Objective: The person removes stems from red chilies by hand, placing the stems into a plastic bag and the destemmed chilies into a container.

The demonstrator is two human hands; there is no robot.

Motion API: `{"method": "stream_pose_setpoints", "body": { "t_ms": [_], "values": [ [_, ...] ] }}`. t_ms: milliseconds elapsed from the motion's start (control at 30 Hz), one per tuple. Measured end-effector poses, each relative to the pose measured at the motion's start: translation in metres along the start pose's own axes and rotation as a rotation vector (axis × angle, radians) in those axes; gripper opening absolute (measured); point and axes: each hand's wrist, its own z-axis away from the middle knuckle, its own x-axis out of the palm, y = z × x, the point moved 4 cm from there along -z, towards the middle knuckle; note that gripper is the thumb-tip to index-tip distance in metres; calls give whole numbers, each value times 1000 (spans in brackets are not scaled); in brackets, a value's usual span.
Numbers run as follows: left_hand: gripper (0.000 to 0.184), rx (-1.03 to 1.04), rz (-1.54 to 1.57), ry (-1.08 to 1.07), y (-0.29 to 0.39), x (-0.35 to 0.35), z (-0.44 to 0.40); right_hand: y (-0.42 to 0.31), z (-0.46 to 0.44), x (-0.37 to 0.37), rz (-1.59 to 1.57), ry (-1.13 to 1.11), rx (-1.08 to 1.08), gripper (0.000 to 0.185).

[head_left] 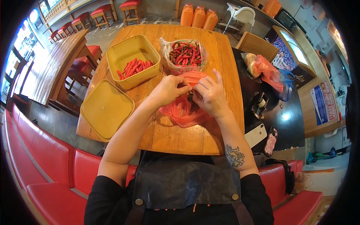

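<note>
Above a red plastic bag [183, 115] on the wooden table, my left hand [171, 89] and my right hand [210, 93] meet, fingertips pinched together. What they hold between them is too small to make out. Green stems show in the bag just below my fingers. Behind my hands, a clear-bag-lined container [164, 47] holds red chilies [186, 54] with green stems. To the left, a yellow square tub [127, 45] contains red chilies without visible stems [135, 68]. Its yellow lid [107, 108] lies flat in front of it, near the table's left edge.
A black table [285, 131] adjoins on the right, bearing a white phone [256, 135], a pink-patterned phone [270, 141] and plastic bags [269, 73]. Red bench seats [52, 202] run along the near side. Orange containers [198, 17] stand beyond the wooden table [221, 75].
</note>
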Motion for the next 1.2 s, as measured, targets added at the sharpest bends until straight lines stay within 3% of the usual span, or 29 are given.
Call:
{"method": "stream_pose_setpoints", "body": {
  "t_ms": [433,867,1200],
  "values": [
    [18,121,-135,18,-1,2,-2,6,4,7,-64,-59,73,13],
    [19,26,-69,-10,1,1,0,8,4,7,-87,-52,110,12],
    [17,188,-154,60,5,6,1,7,6,11,-58,-72,101,13]
  ]
}}
